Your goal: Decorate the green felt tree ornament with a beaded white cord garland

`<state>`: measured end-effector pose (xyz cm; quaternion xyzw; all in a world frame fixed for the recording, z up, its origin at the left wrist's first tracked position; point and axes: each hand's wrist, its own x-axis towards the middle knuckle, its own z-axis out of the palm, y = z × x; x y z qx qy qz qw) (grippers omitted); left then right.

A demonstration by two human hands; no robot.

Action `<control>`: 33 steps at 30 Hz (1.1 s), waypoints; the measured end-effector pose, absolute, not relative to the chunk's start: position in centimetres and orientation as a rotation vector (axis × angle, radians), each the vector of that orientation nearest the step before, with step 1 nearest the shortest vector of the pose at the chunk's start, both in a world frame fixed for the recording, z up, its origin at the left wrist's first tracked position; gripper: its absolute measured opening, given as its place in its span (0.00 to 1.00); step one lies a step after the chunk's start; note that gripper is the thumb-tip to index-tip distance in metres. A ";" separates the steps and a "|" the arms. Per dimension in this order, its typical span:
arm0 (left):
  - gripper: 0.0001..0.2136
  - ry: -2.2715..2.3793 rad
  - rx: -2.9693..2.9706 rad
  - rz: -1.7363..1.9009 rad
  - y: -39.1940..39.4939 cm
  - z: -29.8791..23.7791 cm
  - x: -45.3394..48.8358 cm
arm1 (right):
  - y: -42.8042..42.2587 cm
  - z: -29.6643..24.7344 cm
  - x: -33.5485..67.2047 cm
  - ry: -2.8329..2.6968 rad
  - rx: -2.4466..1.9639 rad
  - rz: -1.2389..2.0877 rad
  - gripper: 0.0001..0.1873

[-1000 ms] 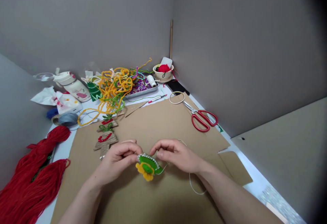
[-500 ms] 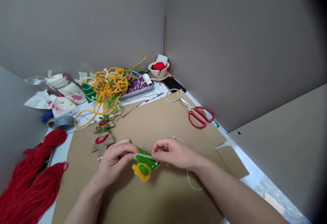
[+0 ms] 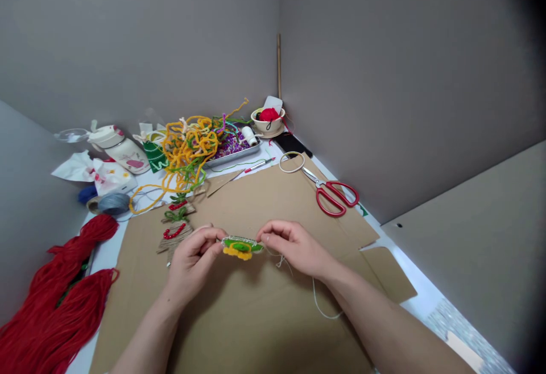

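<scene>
A small green felt piece (image 3: 259,246) with a yellow yarn flower (image 3: 239,253) on its front and a beaded white edge is held above the cardboard, tilted so it looks narrow. My left hand (image 3: 198,254) pinches its left end between thumb and fingers. At the opposite end, my right hand (image 3: 294,247) has its thumb and index finger closed on the corner. A thin white thread (image 3: 318,300) trails below the right hand and wrist. Left of my left hand lie twine-wrapped pieces (image 3: 176,232) with red beads and green bows.
Brown cardboard (image 3: 256,198) covers the tabletop. Red-handled scissors (image 3: 330,192) lie near a hoop (image 3: 292,162) and a pen (image 3: 259,165). Behind are tangled yellow yarn (image 3: 190,146), a bead tray (image 3: 234,155), a bowl (image 3: 268,127) and a bottle (image 3: 125,149); red yarn (image 3: 63,283) lies left.
The green felt piece has been raised slightly and tipped, so its face now appears foreshortened. Both hands still hold its ends, and the view has shifted a little.
</scene>
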<state>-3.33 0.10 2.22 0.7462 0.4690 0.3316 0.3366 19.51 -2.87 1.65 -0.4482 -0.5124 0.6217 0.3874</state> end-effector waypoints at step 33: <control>0.14 1.263 1.251 0.848 -0.5 2.3 -1.1 | -2.8 0.7 19.1 -1.488 -1.221 1.226 0.14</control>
